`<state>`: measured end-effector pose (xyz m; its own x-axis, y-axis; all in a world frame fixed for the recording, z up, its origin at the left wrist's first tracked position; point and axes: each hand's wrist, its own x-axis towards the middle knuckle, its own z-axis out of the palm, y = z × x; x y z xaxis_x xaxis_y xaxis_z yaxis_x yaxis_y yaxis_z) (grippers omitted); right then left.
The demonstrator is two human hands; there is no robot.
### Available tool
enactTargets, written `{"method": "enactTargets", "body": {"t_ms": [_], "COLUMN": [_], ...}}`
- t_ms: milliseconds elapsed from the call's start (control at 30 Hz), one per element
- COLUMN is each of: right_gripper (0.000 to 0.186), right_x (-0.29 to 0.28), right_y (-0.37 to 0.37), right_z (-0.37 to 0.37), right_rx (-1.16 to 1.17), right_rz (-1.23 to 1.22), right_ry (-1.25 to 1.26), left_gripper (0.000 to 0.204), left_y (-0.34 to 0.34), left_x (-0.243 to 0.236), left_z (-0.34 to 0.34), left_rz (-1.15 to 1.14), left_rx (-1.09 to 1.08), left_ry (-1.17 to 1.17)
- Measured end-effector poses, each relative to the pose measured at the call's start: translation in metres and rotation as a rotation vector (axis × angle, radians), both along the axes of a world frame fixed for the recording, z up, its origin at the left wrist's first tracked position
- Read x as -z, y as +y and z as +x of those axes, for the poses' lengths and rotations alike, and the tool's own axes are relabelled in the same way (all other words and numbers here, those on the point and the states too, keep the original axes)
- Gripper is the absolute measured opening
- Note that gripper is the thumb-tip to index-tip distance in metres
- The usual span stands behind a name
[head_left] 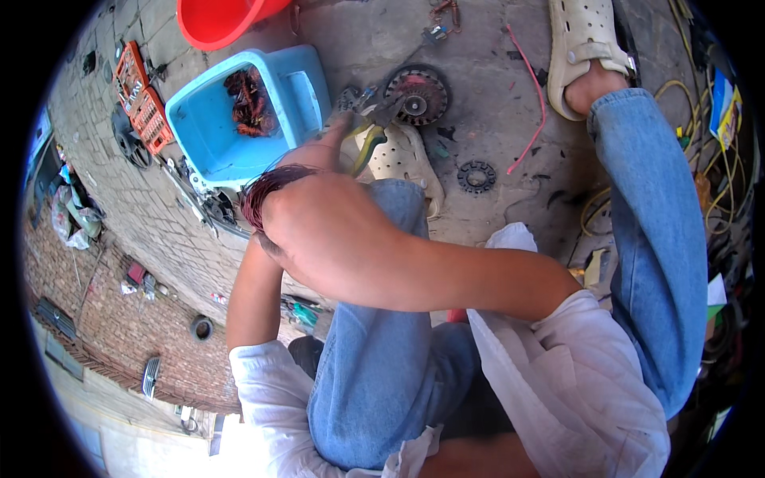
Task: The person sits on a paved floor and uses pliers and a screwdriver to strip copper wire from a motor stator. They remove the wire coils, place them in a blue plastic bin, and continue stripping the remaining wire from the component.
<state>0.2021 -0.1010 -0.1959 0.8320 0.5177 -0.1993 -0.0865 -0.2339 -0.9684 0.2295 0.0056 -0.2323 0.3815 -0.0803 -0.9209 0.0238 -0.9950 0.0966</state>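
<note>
My right forearm crosses in front of me, its hand [315,203] closed on a bundle of dark-red copper wire [271,187]. Behind that arm comes my left forearm, its hand [323,143] partly hidden and closed at a pair of pliers [370,150] with yellow-green handles. The grip itself is mostly covered. The plier jaws point at a round motor part [416,97] with a toothed rim, lying on the ground beside my cream clog.
A light-blue tub [187,107] with reddish wire stands left of my hands, a red basin [215,24] beyond it. An orange tool case [147,115] lies farther left. A black toothed ring [476,177] and a pink cord [530,103] lie on the paving; yellow hoses [677,92] tangle at right.
</note>
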Motion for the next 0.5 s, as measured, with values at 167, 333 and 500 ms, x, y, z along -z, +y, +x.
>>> {"method": "enactTargets", "body": {"t_ms": [167, 333, 500], "right_gripper": [0.014, 0.019, 0.023], "right_x": [-0.005, 0.001, 0.007], "right_y": [-0.007, 0.000, 0.001], "right_z": [0.006, 0.009, 0.005], "right_rx": [0.046, 0.166, 0.281], "right_rz": [0.046, 0.015, -0.028], "right_ry": [0.000, -0.011, -0.162], "left_gripper": [0.096, 0.080, 0.051], "left_y": [0.011, 0.003, -0.021], "left_x": [0.010, 0.010, 0.025], "left_z": [0.000, 0.012, -0.040], "left_rz": [-0.088, 0.062, 0.385], "left_rx": [-0.054, 0.102, 0.660], "left_ry": [0.006, 0.035, -0.512]}}
